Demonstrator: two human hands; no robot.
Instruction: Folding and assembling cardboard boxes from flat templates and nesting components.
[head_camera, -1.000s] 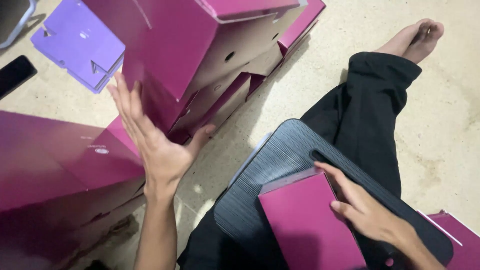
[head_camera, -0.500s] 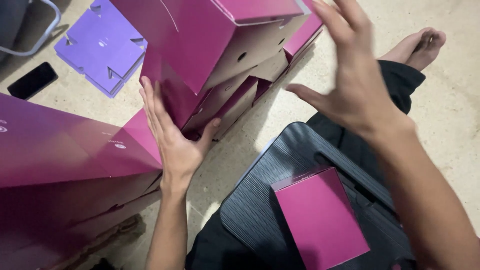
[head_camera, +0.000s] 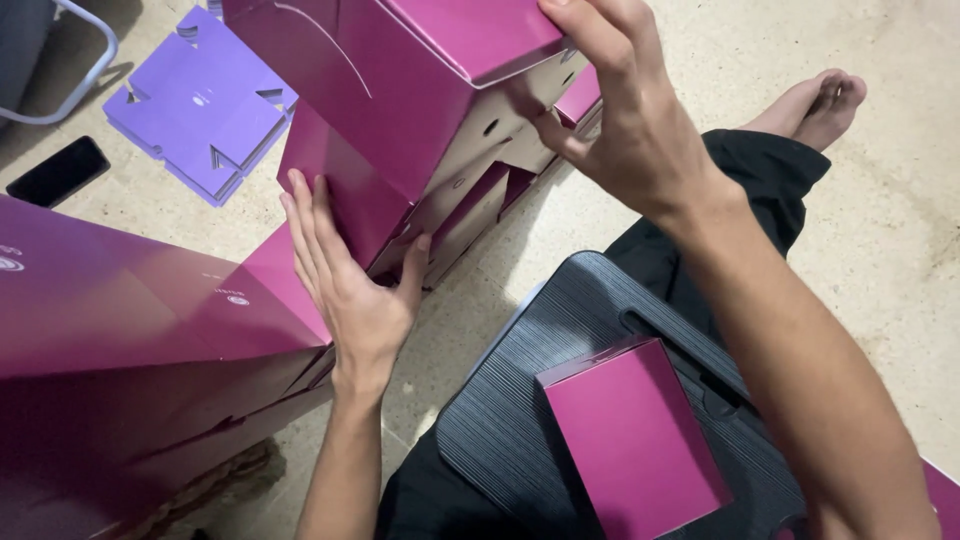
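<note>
The left hand (head_camera: 350, 270) lies flat and open, fingers together, pressed against the side of a stack of magenta boxes (head_camera: 400, 120). The right hand (head_camera: 620, 110) grips the top of that stack, fingers curled over the upper edge of a box and thumb tucked under its lid flap; the fingertips run off the top of the frame. The stack leans on the floor ahead of the person, and how many boxes it holds is hard to tell, since they overlap and the upper part is cut off.

A second pile of magenta boxes (head_camera: 130, 340) fills the lower left, so close to the camera that its edges blur and its base is out of view. On the person's lap sits a dark ribbed lap board (head_camera: 520, 440), with 1 small magenta box (head_camera: 630, 440) lying on it; the right forearm hides part of the board.

Farther out, flat purple box blanks (head_camera: 195, 100) lie on the speckled floor (head_camera: 900, 230), a black phone (head_camera: 58, 170) just beside them. A bare foot (head_camera: 815, 100) shows at the upper right.
</note>
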